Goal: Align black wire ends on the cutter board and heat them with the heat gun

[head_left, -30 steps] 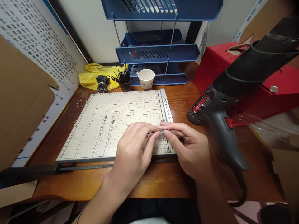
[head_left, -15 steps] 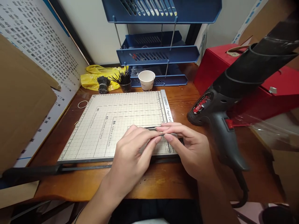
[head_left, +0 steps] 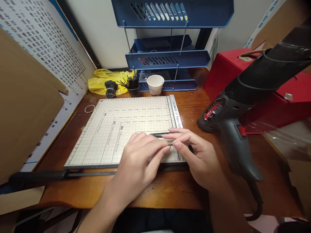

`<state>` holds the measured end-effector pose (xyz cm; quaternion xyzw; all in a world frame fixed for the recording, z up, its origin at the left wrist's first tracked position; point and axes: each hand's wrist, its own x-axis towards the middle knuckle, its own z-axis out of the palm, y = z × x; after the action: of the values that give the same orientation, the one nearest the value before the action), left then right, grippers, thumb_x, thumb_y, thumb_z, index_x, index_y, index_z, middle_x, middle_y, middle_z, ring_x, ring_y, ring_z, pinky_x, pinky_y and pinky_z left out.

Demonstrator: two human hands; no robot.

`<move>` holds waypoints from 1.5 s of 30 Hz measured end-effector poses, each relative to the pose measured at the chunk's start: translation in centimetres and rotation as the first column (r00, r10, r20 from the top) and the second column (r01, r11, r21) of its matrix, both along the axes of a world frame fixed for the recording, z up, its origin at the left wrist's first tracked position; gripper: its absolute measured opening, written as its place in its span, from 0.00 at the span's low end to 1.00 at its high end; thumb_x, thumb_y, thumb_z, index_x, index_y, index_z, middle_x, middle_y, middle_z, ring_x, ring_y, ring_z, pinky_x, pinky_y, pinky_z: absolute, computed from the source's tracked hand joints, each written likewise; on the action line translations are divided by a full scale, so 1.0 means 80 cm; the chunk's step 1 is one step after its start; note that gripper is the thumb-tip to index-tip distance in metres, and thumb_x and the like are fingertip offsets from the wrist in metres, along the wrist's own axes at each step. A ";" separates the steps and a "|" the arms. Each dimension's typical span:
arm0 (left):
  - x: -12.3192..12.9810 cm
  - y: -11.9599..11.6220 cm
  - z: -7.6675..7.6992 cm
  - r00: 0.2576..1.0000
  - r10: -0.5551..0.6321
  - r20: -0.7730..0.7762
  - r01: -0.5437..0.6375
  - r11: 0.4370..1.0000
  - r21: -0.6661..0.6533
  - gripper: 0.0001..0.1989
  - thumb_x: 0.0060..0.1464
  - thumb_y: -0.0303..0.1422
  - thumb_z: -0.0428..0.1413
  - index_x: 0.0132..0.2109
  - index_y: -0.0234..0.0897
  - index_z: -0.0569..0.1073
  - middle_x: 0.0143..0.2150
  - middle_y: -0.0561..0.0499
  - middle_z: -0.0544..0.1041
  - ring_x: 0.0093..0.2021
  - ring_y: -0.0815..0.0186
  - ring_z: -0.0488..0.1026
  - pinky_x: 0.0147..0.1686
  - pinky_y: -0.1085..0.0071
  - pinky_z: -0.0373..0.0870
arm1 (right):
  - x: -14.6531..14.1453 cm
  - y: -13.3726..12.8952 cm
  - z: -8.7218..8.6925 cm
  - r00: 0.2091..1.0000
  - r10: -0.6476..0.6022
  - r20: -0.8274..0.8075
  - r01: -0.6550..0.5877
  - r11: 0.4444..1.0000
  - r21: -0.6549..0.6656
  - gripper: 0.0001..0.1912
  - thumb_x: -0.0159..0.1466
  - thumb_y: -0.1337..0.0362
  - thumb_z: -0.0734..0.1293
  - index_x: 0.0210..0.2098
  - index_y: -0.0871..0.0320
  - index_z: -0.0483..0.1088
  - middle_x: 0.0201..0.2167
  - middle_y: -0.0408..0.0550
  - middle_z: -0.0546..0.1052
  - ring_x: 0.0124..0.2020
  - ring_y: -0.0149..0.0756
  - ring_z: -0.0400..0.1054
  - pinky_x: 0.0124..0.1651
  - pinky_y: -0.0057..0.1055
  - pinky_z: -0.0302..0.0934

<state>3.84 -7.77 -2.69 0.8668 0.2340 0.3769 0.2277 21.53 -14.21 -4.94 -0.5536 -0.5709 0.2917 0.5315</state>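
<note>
Over the near right part of a paper cutter's gridded board (head_left: pixel 97 136), both hands meet at their fingertips. My left hand (head_left: pixel 141 155) pinches a thin black wire-like piece (head_left: pixel 170 144) between thumb and index finger. From the other side, the thumb and fingers of my right hand (head_left: pixel 199 152) close on the same piece; most of it is hidden by the fingers. Just beyond the fingertips lie a few thin black strands (head_left: pixel 159 135), partly under my right fingers. The cutter's black-handled arm (head_left: pixel 41 175) runs along the board's near edge.
At right rests a large black heat gun (head_left: pixel 228 119) before a red box (head_left: pixel 223 71). Behind the board stand a white paper cup (head_left: pixel 155 85), a small cup of black strands (head_left: pixel 133 89), a tied black bundle (head_left: pixel 110 90), a yellow bag (head_left: pixel 97 82) and blue tray shelves (head_left: pixel 167 60).
The view has shifted slightly, so the surroundings appear a little further right and lower. Both hands keep their pinch, with only a small shift at the fingertips.
</note>
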 end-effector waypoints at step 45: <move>0.000 -0.001 -0.013 0.981 0.170 -0.097 -0.166 0.985 0.043 0.04 0.65 0.26 0.60 0.42 0.38 0.79 0.41 0.51 0.82 0.43 0.60 0.73 0.45 0.58 0.69 | -0.006 0.004 -0.010 0.954 -0.264 0.144 0.259 0.964 0.058 0.13 0.73 0.56 0.60 0.41 0.52 0.74 0.61 0.48 0.71 0.65 0.42 0.63 0.67 0.48 0.54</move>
<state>3.82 -7.86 -3.74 0.8656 0.3109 0.3547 0.1679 21.09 -13.88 -5.72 -0.6344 -0.5367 0.1650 0.5313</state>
